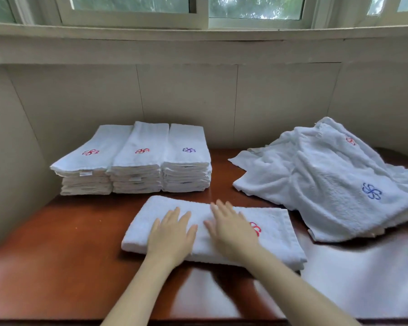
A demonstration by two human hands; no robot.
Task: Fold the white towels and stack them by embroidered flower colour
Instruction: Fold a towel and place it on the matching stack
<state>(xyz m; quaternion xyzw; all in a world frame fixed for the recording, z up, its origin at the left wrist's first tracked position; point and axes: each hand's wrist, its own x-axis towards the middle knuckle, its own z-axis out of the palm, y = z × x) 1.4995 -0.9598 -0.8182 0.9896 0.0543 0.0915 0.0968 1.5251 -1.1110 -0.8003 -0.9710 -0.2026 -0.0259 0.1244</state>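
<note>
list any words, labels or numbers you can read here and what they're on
No text can be read.
Tag on the left stack: too small and blurred to read.
Flower on the front towel: embroidery only, no letters.

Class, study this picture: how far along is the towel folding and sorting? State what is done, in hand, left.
Done: three folded stacks: left red stack, middle red stack, blue stack. In hand: left hand and right hand flat on a folded red-flower towel. Left: stacking it, then the unfolded heap.
</note>
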